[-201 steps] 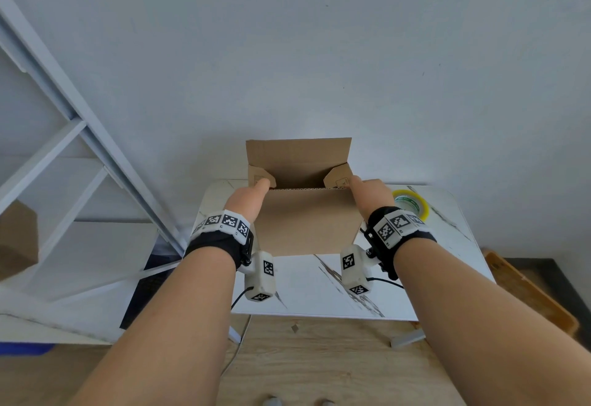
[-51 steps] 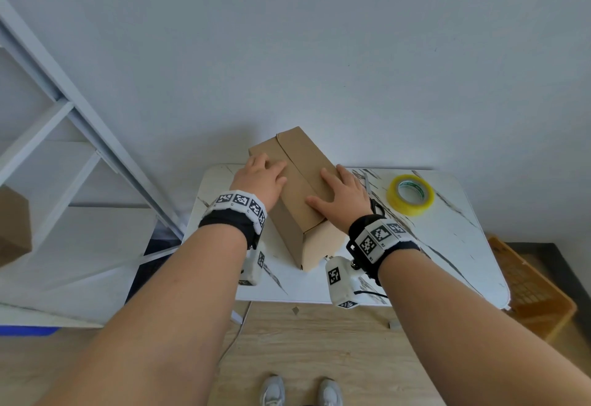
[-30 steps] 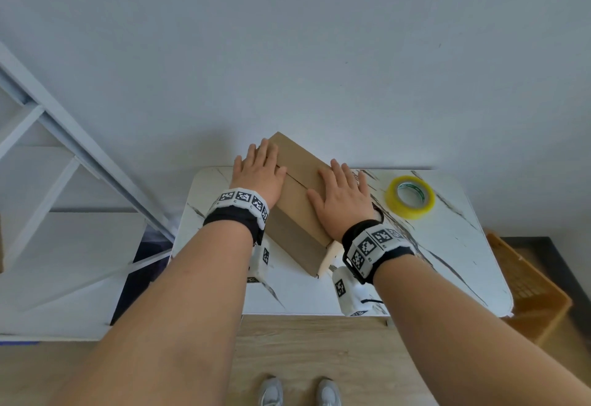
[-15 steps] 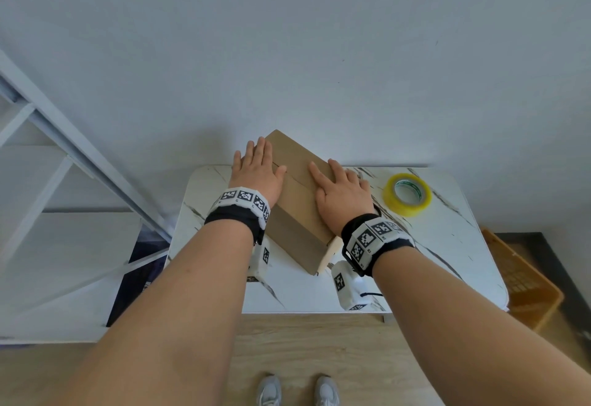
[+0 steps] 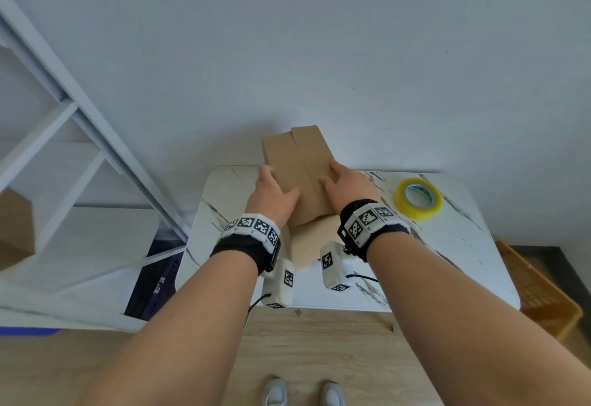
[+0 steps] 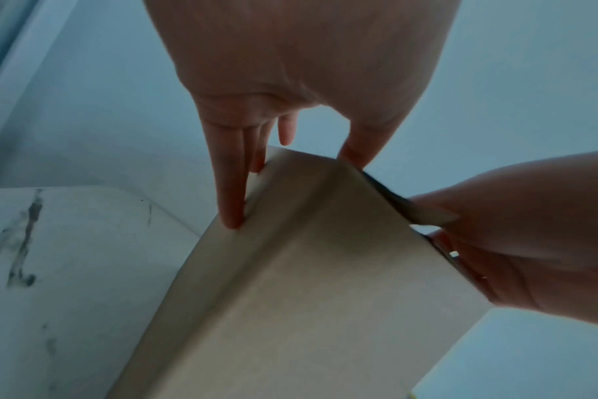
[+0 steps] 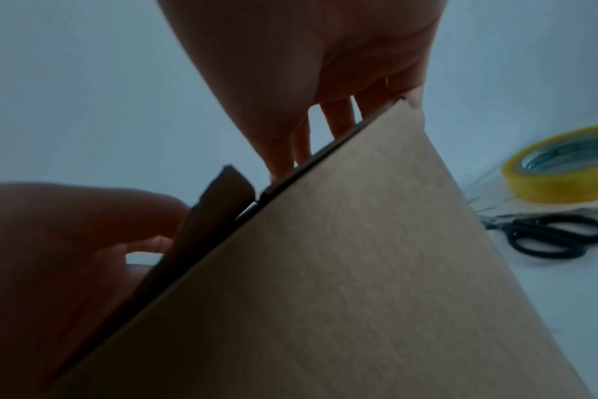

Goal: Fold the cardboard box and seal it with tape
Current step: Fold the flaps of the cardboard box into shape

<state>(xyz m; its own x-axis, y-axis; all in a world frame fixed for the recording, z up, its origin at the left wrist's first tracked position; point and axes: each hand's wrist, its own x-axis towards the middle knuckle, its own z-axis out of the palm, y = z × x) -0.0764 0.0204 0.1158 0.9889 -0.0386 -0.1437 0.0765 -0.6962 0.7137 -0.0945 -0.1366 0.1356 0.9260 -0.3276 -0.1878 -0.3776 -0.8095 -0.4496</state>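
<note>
The brown cardboard box (image 5: 299, 165) has its flaps folded shut, a seam running down the top face. It is tilted, its far end raised against the wall above the white marble table (image 5: 447, 261). My left hand (image 5: 271, 194) grips its left edge; in the left wrist view the fingers (image 6: 231, 189) lie along the side of the box (image 6: 291, 283) and the thumb is on top. My right hand (image 5: 347, 185) holds the right edge, thumb on the top face. A yellow tape roll (image 5: 417, 199) lies to the right.
Black scissors (image 7: 557, 234) lie on the table near the tape roll (image 7: 560, 167). A white shelf rack (image 5: 80, 137) with another cardboard box (image 5: 16, 223) stands at the left. An orange crate (image 5: 537, 287) sits on the floor at the right, a dark crate (image 5: 153, 274) at the left.
The box has turned from lying diagonally to pointing away from me, with its far end raised. Both hands have moved from lying flat on top to gripping its side edges.
</note>
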